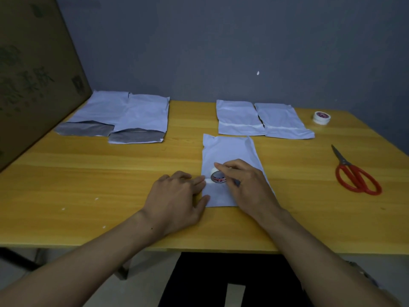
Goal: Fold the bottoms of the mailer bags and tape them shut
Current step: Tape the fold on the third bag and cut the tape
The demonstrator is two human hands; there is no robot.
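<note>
**Left hand [177, 196] presses, right hand [245, 185] grips the tape roll [218, 177]**

Left fingers lie straight and flat on the left edge of the mailer bag [230, 151], which lies near the front middle of the table [88, 173]. Right fingers curl around the tape roll standing on that bag (a short white strip seems to reach toward the left fingertips). Behind lie two open bags [132, 120] at left and two taped bags [261, 120] at right. Red scissors [354, 173] and a second roll [321, 117] lie far right.

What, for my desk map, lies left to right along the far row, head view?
Cardboard box, open mailer bag, second open mailer bag, taped mailer bag, second taped mailer bag, spare tape roll.
</note>
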